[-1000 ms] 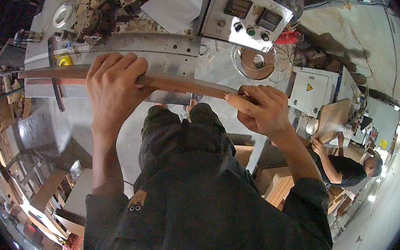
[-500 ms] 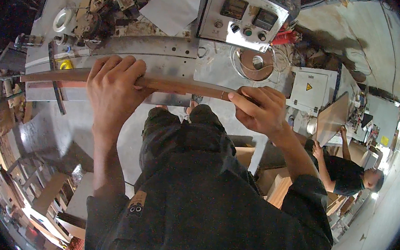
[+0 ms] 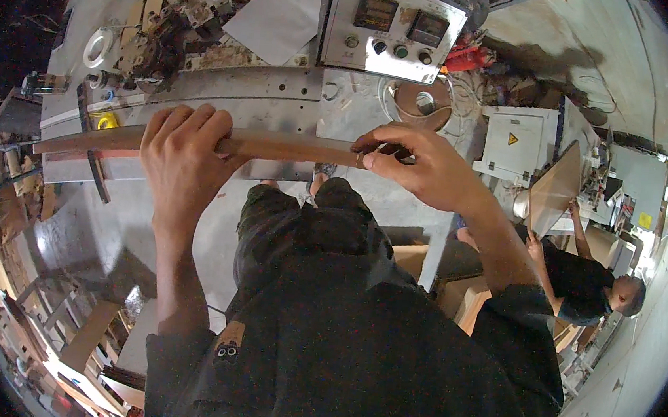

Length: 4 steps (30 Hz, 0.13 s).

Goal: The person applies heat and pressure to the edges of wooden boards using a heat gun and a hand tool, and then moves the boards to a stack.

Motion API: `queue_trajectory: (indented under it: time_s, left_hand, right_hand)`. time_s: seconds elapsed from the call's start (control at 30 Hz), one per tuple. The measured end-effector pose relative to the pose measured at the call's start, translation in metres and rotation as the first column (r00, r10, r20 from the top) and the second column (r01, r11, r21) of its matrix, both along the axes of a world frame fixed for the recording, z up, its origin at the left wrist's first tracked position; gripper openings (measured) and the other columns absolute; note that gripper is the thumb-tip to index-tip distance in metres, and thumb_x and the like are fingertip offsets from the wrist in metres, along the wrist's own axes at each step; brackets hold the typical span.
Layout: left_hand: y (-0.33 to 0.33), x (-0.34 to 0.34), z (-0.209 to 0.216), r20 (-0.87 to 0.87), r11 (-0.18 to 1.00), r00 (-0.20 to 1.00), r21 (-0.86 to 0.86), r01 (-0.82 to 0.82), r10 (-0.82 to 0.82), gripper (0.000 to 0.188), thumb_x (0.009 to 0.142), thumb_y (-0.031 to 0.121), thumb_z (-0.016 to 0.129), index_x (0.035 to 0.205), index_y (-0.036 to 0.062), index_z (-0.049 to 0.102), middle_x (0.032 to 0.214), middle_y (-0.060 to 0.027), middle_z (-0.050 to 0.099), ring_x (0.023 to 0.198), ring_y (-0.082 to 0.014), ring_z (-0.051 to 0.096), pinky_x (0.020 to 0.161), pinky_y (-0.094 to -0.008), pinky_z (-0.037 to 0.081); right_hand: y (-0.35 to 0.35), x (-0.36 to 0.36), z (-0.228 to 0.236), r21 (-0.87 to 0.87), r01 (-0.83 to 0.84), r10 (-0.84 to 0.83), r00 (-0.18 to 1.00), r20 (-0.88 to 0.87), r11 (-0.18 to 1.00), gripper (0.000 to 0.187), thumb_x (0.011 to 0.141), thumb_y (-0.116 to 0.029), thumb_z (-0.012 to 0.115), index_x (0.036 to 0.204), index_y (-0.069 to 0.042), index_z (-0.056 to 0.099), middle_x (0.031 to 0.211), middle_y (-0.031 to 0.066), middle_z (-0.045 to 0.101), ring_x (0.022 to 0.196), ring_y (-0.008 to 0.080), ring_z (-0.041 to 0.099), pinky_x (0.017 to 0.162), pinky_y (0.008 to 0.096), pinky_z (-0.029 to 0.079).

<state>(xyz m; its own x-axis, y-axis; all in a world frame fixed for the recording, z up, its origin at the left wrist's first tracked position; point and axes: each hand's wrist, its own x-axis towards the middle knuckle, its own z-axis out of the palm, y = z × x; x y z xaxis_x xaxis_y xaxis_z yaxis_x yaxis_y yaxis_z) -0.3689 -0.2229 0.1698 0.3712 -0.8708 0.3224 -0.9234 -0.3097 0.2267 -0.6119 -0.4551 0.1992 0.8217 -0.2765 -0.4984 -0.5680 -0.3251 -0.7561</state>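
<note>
A long brown wooden board [image 3: 291, 148], seen nearly edge-on, lies across in front of me above the edge of a metal machine bed [image 3: 263, 112]. Near its middle, my left hand [image 3: 181, 155] is wrapped over the board, fingers on the far side. At the board's right end, my right hand [image 3: 429, 169] pinches the corner between thumb and fingers. The left part of the board reaches out over a dark metal bar [image 3: 97, 176] and a yellow tape measure [image 3: 106, 121].
A control box [image 3: 393, 35] with two displays and knobs stands beyond the board. Behind it lies a brown edging roll [image 3: 424, 105]. A white paper sheet [image 3: 275, 17] rests by the mechanism. At right, another person [image 3: 578, 281] holds a panel [image 3: 554, 188] beside a white cabinet [image 3: 517, 137].
My right hand has shifted left and opened its grip slightly into a fingertip pinch at the board's end. The board's right end sits slightly further left. The other person's panel has shifted slightly.
</note>
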Motion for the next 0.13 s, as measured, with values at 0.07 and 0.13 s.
queue_trajectory:
  time_s: [0.07, 0.13]
  left_hand:
    - [0.0008, -0.0001, -0.0013, 0.005, 1.000, 1.000, 0.003, -0.006, 0.006, 0.040, 0.060, 0.024, 0.095, 0.080, 0.0135, 0.062, 0.081, -0.0006, 0.065, 0.086, -0.0261, 0.067, 0.086, -0.0427, 0.053]
    - [0.0023, -0.0004, -0.0033, 0.009, 1.000, 1.000, 0.008, -0.015, 0.015, 0.040, 0.061, 0.024, 0.095, 0.080, 0.0136, 0.062, 0.081, -0.0005, 0.065, 0.086, -0.0260, 0.067, 0.086, -0.0426, 0.053]
  right_hand:
    - [-0.0001, 0.0009, 0.0003, 0.011, -0.008, 0.008, 1.000, 0.005, 1.000, 0.033, 0.107, -0.028, 0.069, 0.127, -0.003, 0.077, 0.113, 0.0100, 0.077, 0.102, 0.0193, 0.072, 0.093, 0.0336, 0.056]
    - [-0.0014, 0.0020, -0.0015, 0.031, -0.021, 0.021, 1.000, 0.014, 0.999, 0.034, 0.106, -0.028, 0.069, 0.129, -0.004, 0.076, 0.114, 0.0105, 0.077, 0.103, 0.0196, 0.073, 0.093, 0.0337, 0.056]
